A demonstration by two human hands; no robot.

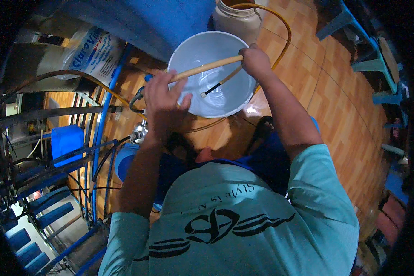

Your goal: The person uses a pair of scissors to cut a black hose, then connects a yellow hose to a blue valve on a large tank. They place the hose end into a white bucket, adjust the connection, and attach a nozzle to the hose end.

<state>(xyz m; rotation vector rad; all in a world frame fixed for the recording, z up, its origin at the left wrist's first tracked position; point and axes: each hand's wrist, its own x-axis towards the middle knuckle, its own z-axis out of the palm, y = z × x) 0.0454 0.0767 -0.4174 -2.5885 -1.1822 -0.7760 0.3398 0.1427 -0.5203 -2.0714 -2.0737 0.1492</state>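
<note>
My right hand (pixel 256 62) is closed around a tan hose (pixel 207 68), which stretches across a white basin (pixel 181 53). At the hose's left end is my left hand (pixel 163 94), fingers spread and thumb held apart; its fingers touch or overlap the hose, whose further run there is hidden. A thinner tan tube (pixel 231 75) hangs down from my right hand into the basin. It ends in a black section with a pale tip over the basin's inside. The basin stands on the floor just beyond my feet.
Behind the basin stands a cream plastic jug (pixel 237 20), with an orange hose (pixel 290 37) looping rightward. On the left are a blue metal frame (pixel 106 108), a printed sack (pixel 94 53), a blue container (pixel 67 142) and a metal fitting (pixel 140 132). Teal stools (pixel 377 69) line the right.
</note>
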